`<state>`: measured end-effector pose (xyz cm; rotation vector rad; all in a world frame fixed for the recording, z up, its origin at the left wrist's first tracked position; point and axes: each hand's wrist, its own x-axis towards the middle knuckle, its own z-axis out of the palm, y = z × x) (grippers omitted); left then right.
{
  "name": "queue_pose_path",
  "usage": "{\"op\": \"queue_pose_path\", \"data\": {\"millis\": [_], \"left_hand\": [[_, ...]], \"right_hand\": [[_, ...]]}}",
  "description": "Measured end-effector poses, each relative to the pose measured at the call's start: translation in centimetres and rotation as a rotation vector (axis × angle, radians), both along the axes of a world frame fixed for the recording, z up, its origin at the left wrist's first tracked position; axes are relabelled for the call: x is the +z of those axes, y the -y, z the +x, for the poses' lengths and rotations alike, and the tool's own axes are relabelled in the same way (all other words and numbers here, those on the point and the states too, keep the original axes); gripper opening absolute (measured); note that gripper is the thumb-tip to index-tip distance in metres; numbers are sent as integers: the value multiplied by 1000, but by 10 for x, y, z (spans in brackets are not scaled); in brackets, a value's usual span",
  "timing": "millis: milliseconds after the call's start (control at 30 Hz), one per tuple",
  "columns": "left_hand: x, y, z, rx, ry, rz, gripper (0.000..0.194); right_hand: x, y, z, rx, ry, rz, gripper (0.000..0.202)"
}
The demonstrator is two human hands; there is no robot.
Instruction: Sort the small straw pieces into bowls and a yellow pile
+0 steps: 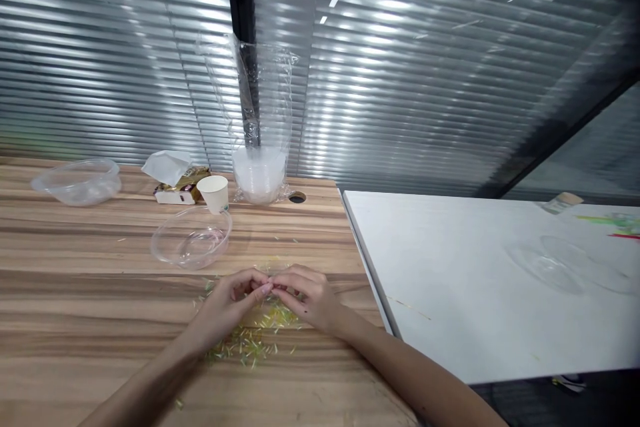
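My left hand point(236, 298) and my right hand point(306, 295) meet fingertip to fingertip above the wooden table. Both are closed in a pinch, thumbs against forefingers. Whatever lies between the fingertips is too small to make out. Beneath them a loose scatter of short, thin yellow-green shreds point(250, 341) covers part of the tabletop. Some shreds are hidden behind the hands and wrists. Beyond my left hand stands a clear plastic bowl point(165, 255), with a faint pinkish tint at its bottom.
Further back are a white paper cup point(215, 192), a tissue pack point(183, 188), another clear bowl point(83, 195) and a tall plastic bag point(261, 170) of stacked white containers. A cable hole point(297, 197) lies beside the bag. The adjoining white table point(450, 280) holds clear lids point(545, 267).
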<state>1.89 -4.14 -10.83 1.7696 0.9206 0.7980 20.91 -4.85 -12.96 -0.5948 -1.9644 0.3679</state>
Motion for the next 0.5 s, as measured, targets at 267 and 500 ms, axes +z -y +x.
{"op": "queue_pose_path", "data": {"millis": [267,500], "left_hand": [[1,0,0,41,48,-163,29],[2,-3,0,94,108,-205,32]], "right_hand": [[-6,-2,-1,9,47,42,20],[-2,-1,-2,9,57,28,22]]}}
